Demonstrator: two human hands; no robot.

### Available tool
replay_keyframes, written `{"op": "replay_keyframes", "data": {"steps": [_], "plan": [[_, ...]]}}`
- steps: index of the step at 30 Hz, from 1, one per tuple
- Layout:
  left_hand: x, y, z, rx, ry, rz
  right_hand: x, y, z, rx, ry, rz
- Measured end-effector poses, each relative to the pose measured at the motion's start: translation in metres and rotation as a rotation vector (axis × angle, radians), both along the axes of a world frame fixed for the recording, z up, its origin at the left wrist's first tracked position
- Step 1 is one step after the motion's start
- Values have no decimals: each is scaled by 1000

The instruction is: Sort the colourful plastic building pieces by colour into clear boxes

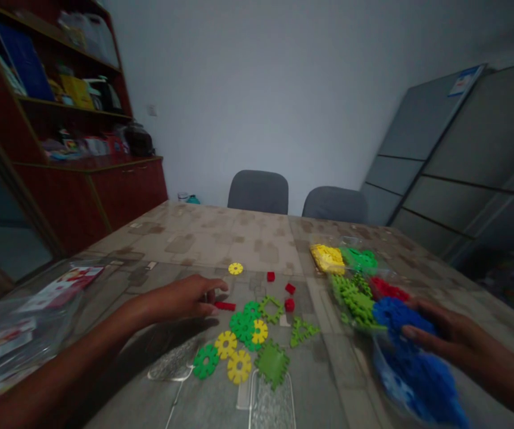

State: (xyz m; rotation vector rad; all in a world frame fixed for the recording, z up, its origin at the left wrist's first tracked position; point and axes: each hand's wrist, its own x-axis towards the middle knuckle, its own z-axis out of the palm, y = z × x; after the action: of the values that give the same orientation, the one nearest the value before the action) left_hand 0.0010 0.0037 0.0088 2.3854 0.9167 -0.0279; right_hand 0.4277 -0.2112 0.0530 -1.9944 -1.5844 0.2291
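Observation:
My left hand [198, 296] hovers low over the table, fingers partly curled, with a gap between thumb and forefinger. Its thumb tip lies close to a small red bar-shaped block [226, 306]; whether they touch, I cannot tell. My right hand [438, 328] has its thumb and fingers around blue notched building pieces [399, 316], above a clear pack of blue pieces [433, 381]. Between the hands lie green notched discs [206, 361], yellow notched discs [239, 366], a green square plate [273, 362], a green triangle frame [303, 331] and red cubes [289, 305].
Packs of yellow pieces [328, 258], green pieces [357, 301] and red pieces [388, 288] sit at the right. Clear plastic bags [28, 333] lie at the left. Two grey chairs [259, 190] stand behind the table [221, 232].

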Motion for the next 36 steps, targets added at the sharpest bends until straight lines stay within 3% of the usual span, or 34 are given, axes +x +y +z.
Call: {"op": "replay_keyframes", "data": {"steps": [4,7,11,14,18,22,26,30,36], "plan": [[1,1,2,-19,22,0,44,-38,-19,-151,135,-81],[-2,5,1,-14,2,13,65,-51,-28,-211,82,-69],[-8,10,-2,5,-26,35,67,-48,-20,-129,-67,-207],[-11,12,-1,11,-19,54,42,-29,-6,-106,-97,-192],[-8,10,3,51,-1,78,-19,7,0,-92,-44,34],[-5,7,5,131,8,96,-85,35,-10,-208,-7,293],[-1,4,2,135,9,64,-128,51,-29,-354,-78,473],[10,-3,-2,147,-47,-9,-152,70,-43,-411,-140,504],[25,-15,-4,159,-139,-132,-159,94,-43,-460,-348,286]]}}
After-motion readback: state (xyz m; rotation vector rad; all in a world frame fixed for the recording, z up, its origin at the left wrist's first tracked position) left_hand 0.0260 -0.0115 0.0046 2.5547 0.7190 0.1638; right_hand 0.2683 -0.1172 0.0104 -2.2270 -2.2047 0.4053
